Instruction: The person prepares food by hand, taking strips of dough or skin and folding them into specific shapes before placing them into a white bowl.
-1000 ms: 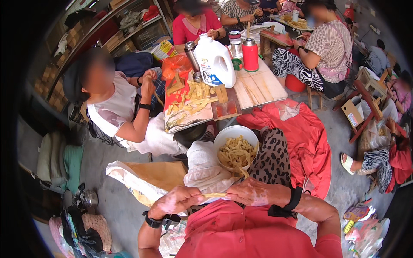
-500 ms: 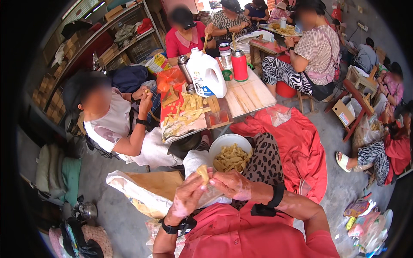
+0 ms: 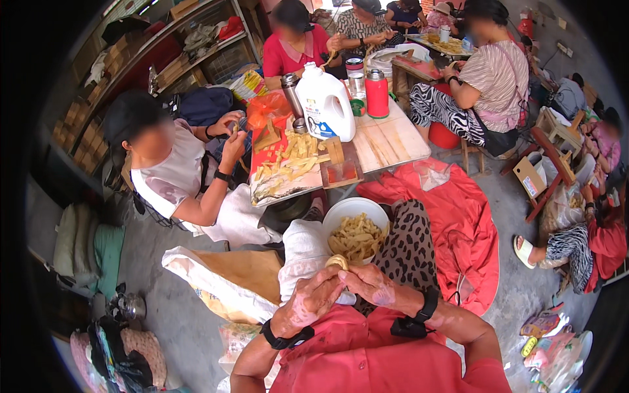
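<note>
My left hand (image 3: 306, 302) and my right hand (image 3: 375, 285) meet in front of me, fingers pinched together. Between their fingertips is a pale yellow strip (image 3: 337, 261), bent into a small loop; its exact kind does not show. Just beyond them stands a white bucket (image 3: 333, 213), partly filled with similar yellow pieces (image 3: 358, 237). More loose strips (image 3: 298, 149) lie on the table's near left part, beside a wooden block (image 3: 334, 150).
A white jug (image 3: 321, 105) and a red flask (image 3: 377, 95) stand on the table (image 3: 393, 141). An opened sack (image 3: 239, 278) lies left of my lap, red cloth (image 3: 452, 223) to the right. A co-worker (image 3: 170, 164) sits at the left, handling a small piece.
The yellow strip, upright and bunched before, now forms a loop at my fingertips. Both hands have shifted slightly right and closer together. The view has moved a little.
</note>
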Demonstrator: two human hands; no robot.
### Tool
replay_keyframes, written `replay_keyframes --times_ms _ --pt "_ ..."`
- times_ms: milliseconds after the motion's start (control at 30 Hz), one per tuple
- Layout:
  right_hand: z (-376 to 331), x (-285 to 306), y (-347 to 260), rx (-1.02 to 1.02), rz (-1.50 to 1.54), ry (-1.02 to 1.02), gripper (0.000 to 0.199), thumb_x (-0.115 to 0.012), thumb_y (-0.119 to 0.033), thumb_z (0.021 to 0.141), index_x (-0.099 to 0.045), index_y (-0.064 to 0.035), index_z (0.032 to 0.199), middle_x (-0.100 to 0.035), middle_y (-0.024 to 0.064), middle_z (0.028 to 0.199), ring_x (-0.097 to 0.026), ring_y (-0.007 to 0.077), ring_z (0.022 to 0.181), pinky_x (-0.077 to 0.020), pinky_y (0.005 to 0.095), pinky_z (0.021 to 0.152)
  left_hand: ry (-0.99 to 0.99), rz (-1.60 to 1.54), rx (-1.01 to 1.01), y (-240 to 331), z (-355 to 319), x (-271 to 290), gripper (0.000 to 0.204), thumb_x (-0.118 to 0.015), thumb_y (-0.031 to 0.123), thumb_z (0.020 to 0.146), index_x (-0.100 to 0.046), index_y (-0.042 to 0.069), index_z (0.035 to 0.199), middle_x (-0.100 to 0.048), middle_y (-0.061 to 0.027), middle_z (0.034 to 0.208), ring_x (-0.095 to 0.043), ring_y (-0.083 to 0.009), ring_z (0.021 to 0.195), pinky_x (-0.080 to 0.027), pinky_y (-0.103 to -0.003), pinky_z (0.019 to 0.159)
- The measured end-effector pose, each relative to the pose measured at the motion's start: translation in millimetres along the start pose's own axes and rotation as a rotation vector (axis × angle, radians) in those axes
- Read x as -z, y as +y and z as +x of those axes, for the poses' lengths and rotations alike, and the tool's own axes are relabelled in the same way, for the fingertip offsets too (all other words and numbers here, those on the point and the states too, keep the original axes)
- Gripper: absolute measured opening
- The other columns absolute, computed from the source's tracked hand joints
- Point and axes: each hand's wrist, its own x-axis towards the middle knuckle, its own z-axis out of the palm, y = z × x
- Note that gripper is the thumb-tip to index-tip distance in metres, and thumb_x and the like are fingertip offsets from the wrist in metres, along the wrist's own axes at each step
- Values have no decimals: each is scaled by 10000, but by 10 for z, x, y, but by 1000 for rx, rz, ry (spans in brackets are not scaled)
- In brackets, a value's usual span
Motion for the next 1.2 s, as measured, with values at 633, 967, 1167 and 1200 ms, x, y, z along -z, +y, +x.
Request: replay_keyframes --times_ms 633,967,1167,1200 --pt "69 49 38 259 -69 92 248 -454 -157 951 -564 39 846 -527 70 588 -505 131 477 -406 267 454 438 -1296 837 -213 -20 -235 232 -591 -23 841 -560 -40 1070 -620 -78 996 -599 -108 840 -500 -219 738" --pt "20 104 17 156 -47 -23 185 -464 -143 925 -534 27 935 -587 101 715 -586 191 621 -456 305 539 247 -991 663 -25 46 -134 161 -593 -23 840 -649 -30 992 -556 -137 1139 -566 -157 973 -489 -253 787" --pt "-22 68 49 118 -117 -42 193 -468 -143 926 -541 30 970 -588 134 710 -598 242 625 -459 336 546 210 -852 506 -24 37 -159 166 -589 -38 834 -654 -31 986 -490 -132 1235 -541 -156 991 -459 -300 850" --pt "-17 69 9 111 -82 -30 191 -467 -140 926 -539 31 971 -582 143 705 -601 255 629 -456 345 546 236 -942 507 -23 30 -166 167 -579 -42 833 -652 -34 983 -487 -133 1239 -538 -160 999 -457 -298 851"
